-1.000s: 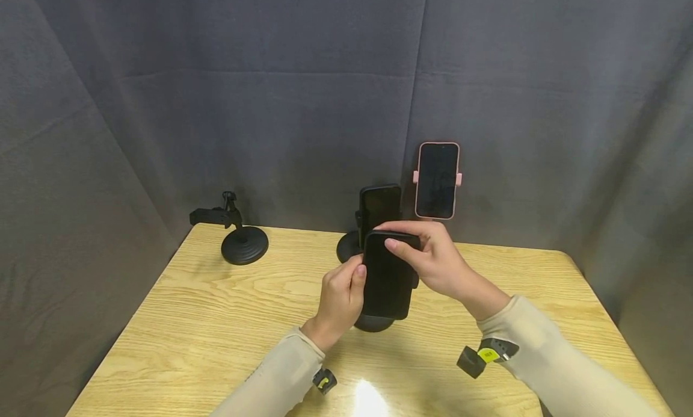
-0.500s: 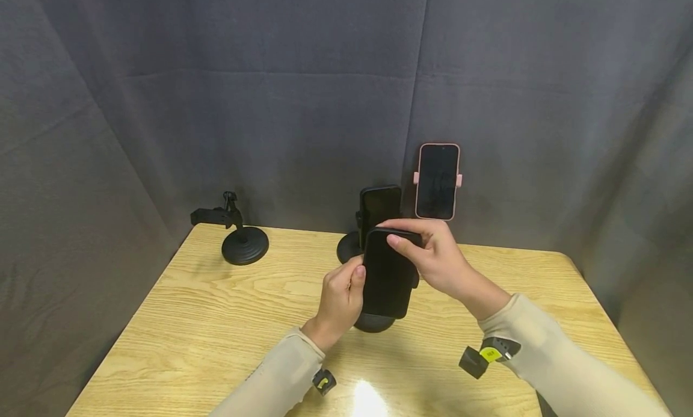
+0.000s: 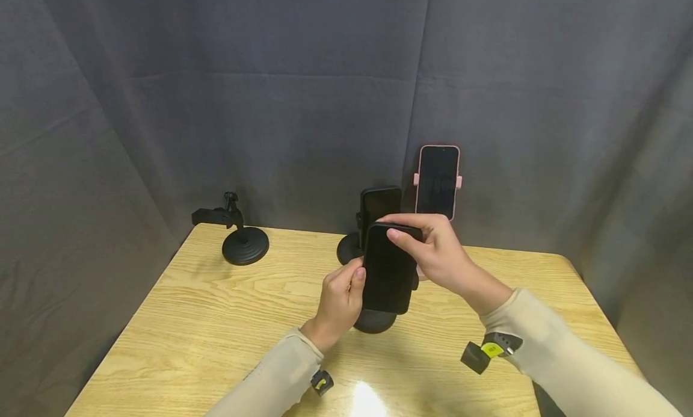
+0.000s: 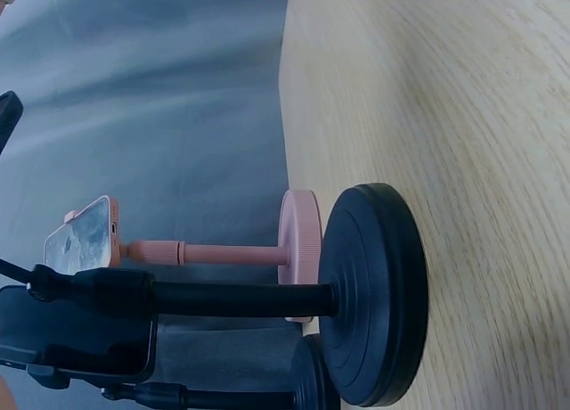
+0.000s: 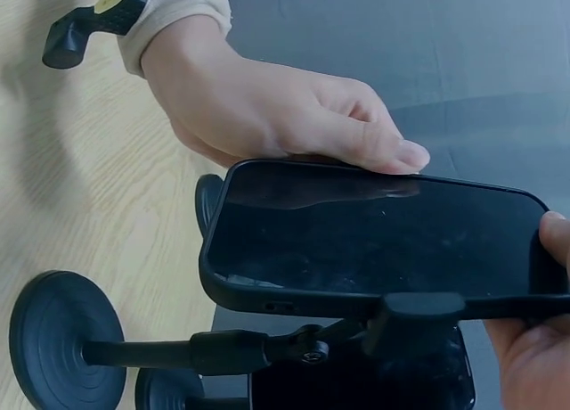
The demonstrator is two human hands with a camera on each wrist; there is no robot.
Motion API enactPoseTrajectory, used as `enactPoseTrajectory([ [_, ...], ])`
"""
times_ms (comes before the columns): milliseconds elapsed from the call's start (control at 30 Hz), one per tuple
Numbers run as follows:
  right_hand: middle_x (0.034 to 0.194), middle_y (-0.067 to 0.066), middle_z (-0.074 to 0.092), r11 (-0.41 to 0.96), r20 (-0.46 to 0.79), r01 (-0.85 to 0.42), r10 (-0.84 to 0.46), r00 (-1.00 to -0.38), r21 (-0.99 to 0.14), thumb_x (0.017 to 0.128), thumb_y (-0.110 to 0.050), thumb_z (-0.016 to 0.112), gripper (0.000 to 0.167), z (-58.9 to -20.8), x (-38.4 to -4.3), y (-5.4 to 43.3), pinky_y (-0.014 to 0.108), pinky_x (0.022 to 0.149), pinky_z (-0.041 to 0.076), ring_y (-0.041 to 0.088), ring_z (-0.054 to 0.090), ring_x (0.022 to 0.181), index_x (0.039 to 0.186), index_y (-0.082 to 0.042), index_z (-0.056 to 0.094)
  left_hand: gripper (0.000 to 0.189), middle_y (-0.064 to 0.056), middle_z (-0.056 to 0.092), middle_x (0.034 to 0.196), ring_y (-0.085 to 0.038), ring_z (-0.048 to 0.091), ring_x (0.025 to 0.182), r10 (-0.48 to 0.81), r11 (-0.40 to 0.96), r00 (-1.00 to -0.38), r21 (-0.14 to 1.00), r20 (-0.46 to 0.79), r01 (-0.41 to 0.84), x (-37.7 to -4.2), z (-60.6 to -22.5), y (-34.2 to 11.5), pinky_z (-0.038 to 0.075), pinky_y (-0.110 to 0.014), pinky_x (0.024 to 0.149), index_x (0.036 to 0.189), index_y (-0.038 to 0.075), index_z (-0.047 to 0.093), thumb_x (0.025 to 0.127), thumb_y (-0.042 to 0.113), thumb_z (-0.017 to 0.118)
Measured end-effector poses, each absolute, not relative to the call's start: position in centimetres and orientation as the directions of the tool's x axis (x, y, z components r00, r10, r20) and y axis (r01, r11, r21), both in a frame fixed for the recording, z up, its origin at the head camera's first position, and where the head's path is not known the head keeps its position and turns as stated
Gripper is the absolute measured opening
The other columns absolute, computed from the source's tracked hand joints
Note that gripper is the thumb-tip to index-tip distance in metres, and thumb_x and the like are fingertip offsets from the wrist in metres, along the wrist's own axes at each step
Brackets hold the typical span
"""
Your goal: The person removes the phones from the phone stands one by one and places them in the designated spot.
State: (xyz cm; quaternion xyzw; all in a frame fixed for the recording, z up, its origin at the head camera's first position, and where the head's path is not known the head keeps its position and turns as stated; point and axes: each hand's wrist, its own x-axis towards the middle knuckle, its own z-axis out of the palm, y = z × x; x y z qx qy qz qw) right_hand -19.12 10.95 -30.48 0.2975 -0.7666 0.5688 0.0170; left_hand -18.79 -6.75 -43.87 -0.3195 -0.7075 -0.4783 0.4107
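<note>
One phone [image 3: 387,275], likely slick and best edge-held, is gripped at its left by left hand [image 3: 338,299], top by right hand [image 3: 437,253]

The near phone [image 5: 383,236] has a smooth, glassy screen with soft reflections, edged by a matt case that looks like plastic or rubber. The near stand [image 4: 236,299] looks like satin plastic, its disc base ringed with shallow grooves. Grooves ring the base of the left stand [image 3: 245,248] too, also plastic-looking and matt. On the far right, the pink stand [image 4: 233,255] appears plastic, with fine ribbing on its collar and base rim. The desk [image 3: 260,290] shows grained wood under a shiny finish; the backdrop [image 3: 281,122] is matt, creased cloth.
</note>
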Motion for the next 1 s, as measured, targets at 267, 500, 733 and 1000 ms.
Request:
enactPoseTrajectory([
  [267, 0.105, 0.004, 0.077, 0.187, 0.383, -0.491, -0.418, -0.824, -0.851, 0.097, 0.003, 0.062, 0.024, -29.7, -19.3, 11.2, 0.029, 0.078, 0.063, 0.007, 0.075, 0.087, 0.120, 0.008, 0.068, 0.048, -0.015, 0.073, 0.088, -0.024, 0.071, 0.074, 0.065, 0.343, -0.453, 0.407, 0.889, 0.847, -18.7, -44.0, -6.6, 0.059, -0.031, 0.067, 0.101, -0.005, 0.066, 0.112, 0.029, 0.034],
  [500, 0.100, -0.019, 0.074, 0.170, 0.400, -0.501, -0.412, -0.819, -0.849, 0.097, 0.002, 0.063, 0.024, -28.9, -19.5, 11.2, 0.028, 0.079, 0.063, 0.006, 0.075, 0.088, 0.119, 0.009, 0.068, 0.047, -0.016, 0.074, 0.089, -0.024, 0.072, 0.075, 0.060, 0.332, -0.441, 0.399, 0.895, 0.855, -18.6, -43.9, -6.6, 0.059, -0.029, 0.067, 0.102, -0.006, 0.067, 0.112, 0.027, 0.035],
  [733, 0.098, -0.019, 0.074, 0.182, 0.431, -0.534, -0.406, -0.806, -0.826, 0.097, 0.003, 0.063, 0.023, -28.6, -19.5, 11.1, 0.027, 0.077, 0.063, 0.005, 0.075, 0.086, 0.118, 0.009, 0.069, 0.045, -0.016, 0.074, 0.090, -0.024, 0.072, 0.077, 0.064, 0.325, -0.442, 0.400, 0.895, 0.857, -18.5, -43.8, -6.6, 0.060, -0.029, 0.068, 0.103, -0.006, 0.067, 0.111, 0.026, 0.035],
  [1000, 0.100, -0.016, 0.073, 0.195, 0.427, -0.533, -0.407, -0.807, -0.823, 0.098, 0.001, 0.063, 0.022, -28.1, -19.6, 11.1, 0.026, 0.079, 0.062, 0.006, 0.074, 0.087, 0.118, 0.007, 0.069, 0.046, -0.017, 0.075, 0.097, -0.027, 0.075, 0.086, 0.083, 0.310, -0.474, 0.430, 0.876, 0.848, -18.4, -43.8, -6.7, 0.061, -0.027, 0.073, 0.109, -0.006, 0.067, 0.111, 0.026, 0.035],
])
